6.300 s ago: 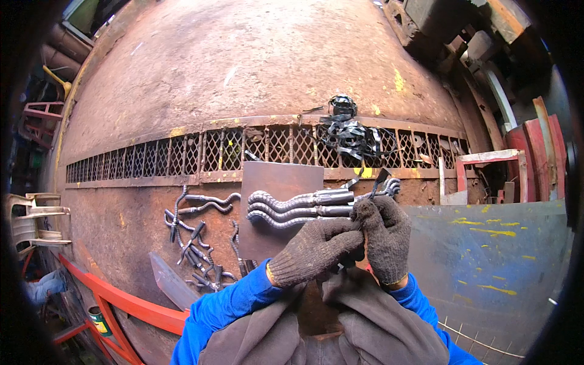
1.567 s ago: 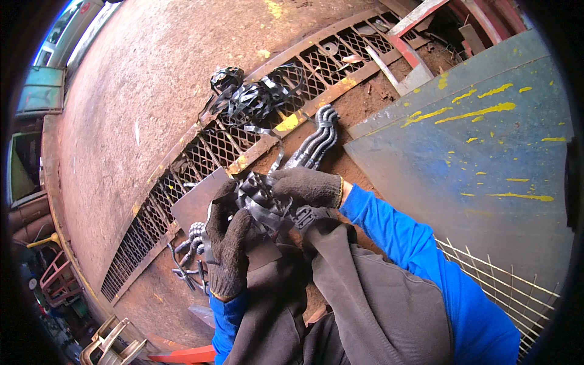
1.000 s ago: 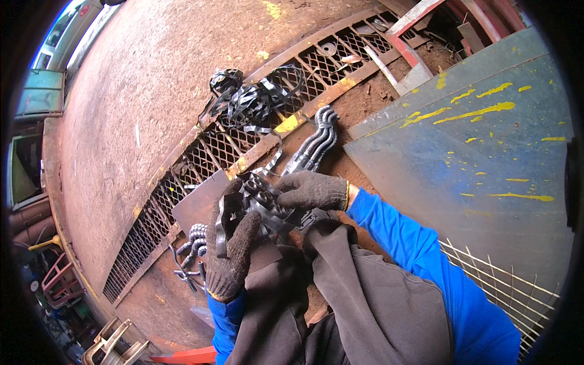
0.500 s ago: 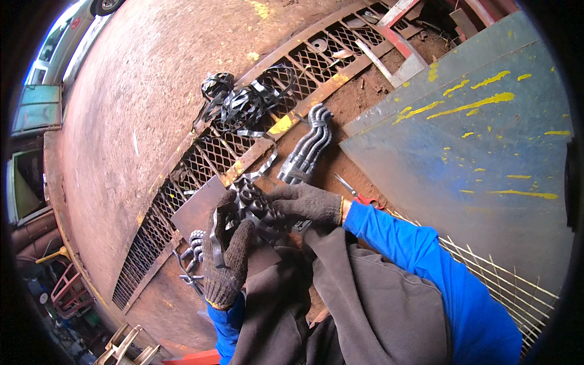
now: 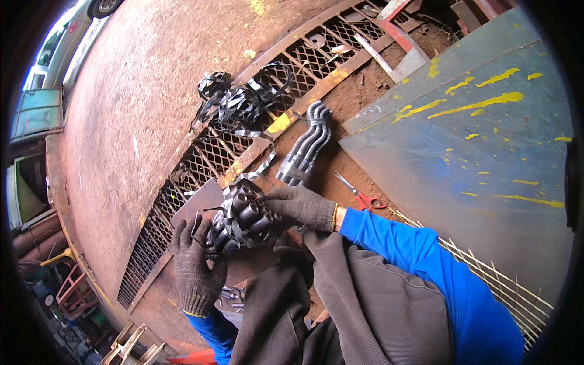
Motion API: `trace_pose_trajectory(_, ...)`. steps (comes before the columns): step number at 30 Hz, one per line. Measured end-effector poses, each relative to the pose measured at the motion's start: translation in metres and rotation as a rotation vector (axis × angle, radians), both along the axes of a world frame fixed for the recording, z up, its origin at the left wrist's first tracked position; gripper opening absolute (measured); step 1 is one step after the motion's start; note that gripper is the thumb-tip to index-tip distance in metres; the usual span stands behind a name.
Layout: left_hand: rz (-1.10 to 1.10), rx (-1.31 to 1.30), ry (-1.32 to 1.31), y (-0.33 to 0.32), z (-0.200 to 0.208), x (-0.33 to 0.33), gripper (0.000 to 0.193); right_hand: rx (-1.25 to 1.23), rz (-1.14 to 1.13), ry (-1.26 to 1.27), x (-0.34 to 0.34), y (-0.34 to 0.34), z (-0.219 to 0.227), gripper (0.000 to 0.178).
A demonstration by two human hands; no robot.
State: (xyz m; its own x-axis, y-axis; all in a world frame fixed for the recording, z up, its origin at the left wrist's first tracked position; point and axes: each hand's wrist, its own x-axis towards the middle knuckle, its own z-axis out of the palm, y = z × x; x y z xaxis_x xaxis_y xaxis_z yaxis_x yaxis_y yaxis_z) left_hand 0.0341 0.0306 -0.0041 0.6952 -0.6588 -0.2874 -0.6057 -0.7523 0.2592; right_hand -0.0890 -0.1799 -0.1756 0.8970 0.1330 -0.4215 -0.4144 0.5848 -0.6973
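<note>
Both my hands wear dark knitted gloves. Above my lap sits a bundle of short dark metal tubes (image 5: 248,214), open ends facing up, with shiny black plastic strapping wound round it. My right hand (image 5: 303,207) grips the bundle from its right side; the fingertips are partly hidden behind the tubes. At the bundle's left, my left hand (image 5: 196,271) has its fingers curled round a loose end of the black plastic strap (image 5: 205,211). A flat brown metal plate (image 5: 255,263) shows under the bundle. Another bundle of bent grey tubes (image 5: 307,143), taped together, lies just beyond.
A tangled heap of black strapping (image 5: 243,103) lies on the rusty floor grate (image 5: 201,158). Red-handled scissors (image 5: 364,198) rest on the ground to the right, near a large paint-streaked metal sheet (image 5: 456,140) and thin metal rods (image 5: 486,274).
My left hand has moved left and down, drawing the strap outward from the bundle. The tubes have tilted, showing more open ends. My right hand stays on the bundle.
</note>
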Motion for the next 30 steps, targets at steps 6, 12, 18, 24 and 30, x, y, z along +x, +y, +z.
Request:
trace_pose_trajectory(6, -0.167, -0.026, -0.029, -0.016, -0.029, -0.005, 0.098, -0.215, -0.021, -0.144, 0.007, 0.002, -0.014, 0.036)
trace_pose_trajectory(12, -0.035, -0.277, 0.054, -0.03, -0.061, -0.003, 0.105, -0.237, 0.04, -0.026, 0.027, -0.002, -0.01, 0.035)
trace_pose_trajectory(18, -0.062, -0.315, 0.007, -0.028, -0.07, 0.002, 0.11, -0.316, 0.016, -0.062, 0.035, -0.004, 0.0, 0.033)
trace_pose_trajectory(24, -0.011, -0.319, 0.075, -0.033, -0.067, -0.001, 0.107, -0.509, 0.014, 0.097, 0.024, 0.0, 0.013, 0.033)
trace_pose_trajectory(30, -0.113, -0.27, -0.066, -0.03, -0.072, 0.003, 0.096, -0.273, -0.117, 0.017, 0.014, 0.003, 0.012, 0.027)
